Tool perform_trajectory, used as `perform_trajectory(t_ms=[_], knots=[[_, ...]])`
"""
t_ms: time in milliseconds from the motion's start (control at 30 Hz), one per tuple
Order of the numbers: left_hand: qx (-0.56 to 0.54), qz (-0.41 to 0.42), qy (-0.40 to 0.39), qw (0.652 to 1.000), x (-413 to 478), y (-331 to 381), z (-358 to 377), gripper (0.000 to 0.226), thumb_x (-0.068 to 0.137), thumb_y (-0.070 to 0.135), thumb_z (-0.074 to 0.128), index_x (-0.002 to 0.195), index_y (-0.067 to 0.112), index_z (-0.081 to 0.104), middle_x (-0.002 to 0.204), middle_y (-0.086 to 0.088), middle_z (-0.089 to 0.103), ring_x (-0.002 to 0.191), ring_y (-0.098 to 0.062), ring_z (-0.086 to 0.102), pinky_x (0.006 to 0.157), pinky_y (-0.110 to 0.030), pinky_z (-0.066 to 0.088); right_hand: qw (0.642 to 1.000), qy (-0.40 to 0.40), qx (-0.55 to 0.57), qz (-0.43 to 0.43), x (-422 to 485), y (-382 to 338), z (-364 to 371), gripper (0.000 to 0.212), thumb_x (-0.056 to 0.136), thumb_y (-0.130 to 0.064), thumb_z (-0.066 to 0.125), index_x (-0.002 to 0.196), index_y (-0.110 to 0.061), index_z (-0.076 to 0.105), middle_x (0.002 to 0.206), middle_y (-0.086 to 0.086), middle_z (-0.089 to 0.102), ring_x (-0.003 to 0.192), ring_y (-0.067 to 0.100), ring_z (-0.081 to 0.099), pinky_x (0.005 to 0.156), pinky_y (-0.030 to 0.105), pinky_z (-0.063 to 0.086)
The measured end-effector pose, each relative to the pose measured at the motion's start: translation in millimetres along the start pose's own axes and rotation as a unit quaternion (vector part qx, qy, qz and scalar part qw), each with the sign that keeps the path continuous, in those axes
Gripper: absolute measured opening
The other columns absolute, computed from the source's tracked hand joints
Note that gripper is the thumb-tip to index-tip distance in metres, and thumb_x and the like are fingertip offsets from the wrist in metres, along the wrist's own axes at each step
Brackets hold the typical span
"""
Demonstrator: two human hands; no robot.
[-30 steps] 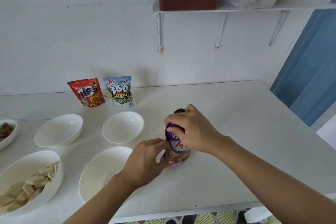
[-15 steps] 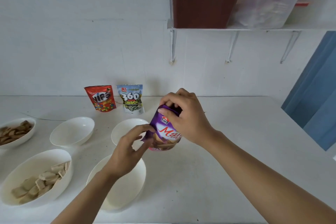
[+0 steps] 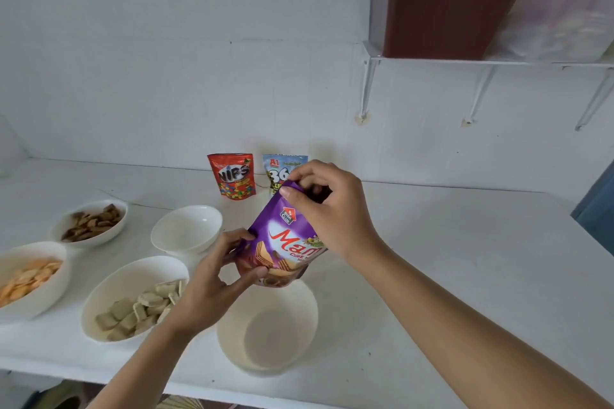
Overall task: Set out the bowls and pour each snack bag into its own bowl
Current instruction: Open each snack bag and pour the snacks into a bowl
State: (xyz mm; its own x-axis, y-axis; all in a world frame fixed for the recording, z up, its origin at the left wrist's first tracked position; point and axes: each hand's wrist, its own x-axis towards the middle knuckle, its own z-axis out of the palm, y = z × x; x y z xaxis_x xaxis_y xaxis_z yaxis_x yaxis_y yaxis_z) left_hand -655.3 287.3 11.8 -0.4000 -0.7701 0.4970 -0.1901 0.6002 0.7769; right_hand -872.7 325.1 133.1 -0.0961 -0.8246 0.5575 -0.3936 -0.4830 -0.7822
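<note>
A purple wafer snack bag (image 3: pixel 280 239) hangs in the air above an empty white bowl (image 3: pixel 269 325) near the table's front edge. My right hand (image 3: pixel 327 209) pinches its top edge. My left hand (image 3: pixel 216 272) grips its lower left side. A red Nips bag (image 3: pixel 232 176) and a pale blue 360 bag (image 3: pixel 277 169) stand upright by the wall. Another empty white bowl (image 3: pixel 186 229) sits behind my left hand.
Left of my arms stand three filled bowls: pale wafer pieces (image 3: pixel 133 305), orange crackers (image 3: pixel 30 279), brown snacks (image 3: pixel 89 222). A wall shelf (image 3: pixel 465 60) above right carries a brown bin (image 3: pixel 445 7) and a clear container. A blue door (image 3: pixel 598 212) is at the right edge.
Both hands lifted the purple bag off the table and brought it above the front empty bowl. The view swung left, so more filled bowls now show.
</note>
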Motion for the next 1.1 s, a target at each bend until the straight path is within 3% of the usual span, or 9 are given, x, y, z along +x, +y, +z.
perform_trajectory(t_ms=[100,167,267,433,533,600,800,1100], knots=[[-0.016,-0.007,-0.002,1.000,-2.6,-1.3,-26.8,0.049,0.082,0.057,0.073,0.124,0.042,0.052,0.125,0.013,0.058,0.118,-0.020,0.063,0.079,-0.031,0.061,0.999,0.014,0.028,0.022,0.5,-5.7,17.7,0.018,0.088,-0.018,0.076,0.086,-0.031,0.064,0.078,-0.002,0.073,0.083,0.016,0.071,0.070,0.033,0.057],[-0.031,-0.015,-0.021,0.999,-2.0,-1.3,-45.0,0.046,0.082,0.053,0.076,0.122,0.045,0.055,0.124,0.015,0.060,0.117,-0.018,0.063,0.076,-0.031,0.061,0.998,0.027,0.043,0.044,-0.1,-10.5,29.1,0.024,0.088,-0.017,0.076,0.084,-0.036,0.062,0.078,-0.008,0.073,0.083,0.013,0.072,0.067,0.028,0.056],[-0.033,-0.035,-0.041,0.998,-1.7,-5.5,-73.6,0.046,0.083,0.026,0.080,0.118,0.047,0.059,0.120,0.015,0.063,0.112,-0.017,0.066,0.076,-0.036,0.062,0.995,0.055,0.047,0.063,-3.4,-14.2,43.7,0.018,0.086,-0.017,0.077,0.085,-0.030,0.065,0.074,-0.013,0.072,0.079,0.005,0.071,0.061,0.019,0.053],[-0.028,-0.012,-0.053,0.998,-2.0,-14.6,-121.5,0.048,0.075,0.057,0.079,0.118,0.042,0.063,0.118,0.006,0.067,0.108,-0.019,0.066,0.076,-0.028,0.059,0.987,0.088,0.065,0.116,-16.8,-17.0,67.0,0.013,0.086,-0.018,0.078,0.091,-0.023,0.067,0.082,-0.005,0.076,0.084,0.010,0.073,0.058,0.019,0.054],[-0.034,0.003,-0.080,0.996,2.7,-14.6,-142.1,0.046,0.076,0.061,0.077,0.116,0.040,0.065,0.119,0.006,0.067,0.110,-0.018,0.066,0.074,-0.024,0.059,0.982,0.114,0.065,0.136,-23.8,-17.1,77.1,0.013,0.086,-0.018,0.078,0.088,-0.022,0.066,0.082,0.001,0.076,0.083,0.017,0.074,0.063,0.034,0.057],[-0.030,0.017,-0.101,0.994,6.8,-15.7,-151.9,0.046,0.079,0.055,0.076,0.118,0.035,0.065,0.121,0.004,0.066,0.112,-0.017,0.065,0.073,-0.022,0.058,0.978,0.126,0.077,0.150,-29.4,-15.7,82.0,0.014,0.086,-0.018,0.078,0.092,-0.017,0.066,0.082,0.002,0.076,0.085,0.020,0.074,0.062,0.037,0.057],[-0.027,0.023,-0.149,0.988,16.0,-25.3,-168.3,0.050,0.079,0.046,0.077,0.120,0.020,0.065,0.120,-0.002,0.065,0.116,-0.023,0.064,0.080,-0.042,0.060,0.976,0.128,0.045,0.171,-47.7,-8.1,90.8,0.020,0.088,-0.023,0.075,0.098,-0.011,0.062,0.080,-0.002,0.074,0.089,0.013,0.073,0.054,0.020,0.052],[-0.056,0.037,-0.144,0.987,8.3,-23.2,-158.1,0.041,0.082,0.051,0.074,0.117,0.030,0.067,0.119,0.000,0.065,0.115,-0.023,0.064,0.077,-0.026,0.060,0.975,0.115,0.032,0.186,-71.6,6.6,91.8,0.018,0.092,-0.022,0.071,0.101,-0.011,0.060,0.076,-0.003,0.074,0.081,0.008,0.072,0.052,0.014,0.046]])
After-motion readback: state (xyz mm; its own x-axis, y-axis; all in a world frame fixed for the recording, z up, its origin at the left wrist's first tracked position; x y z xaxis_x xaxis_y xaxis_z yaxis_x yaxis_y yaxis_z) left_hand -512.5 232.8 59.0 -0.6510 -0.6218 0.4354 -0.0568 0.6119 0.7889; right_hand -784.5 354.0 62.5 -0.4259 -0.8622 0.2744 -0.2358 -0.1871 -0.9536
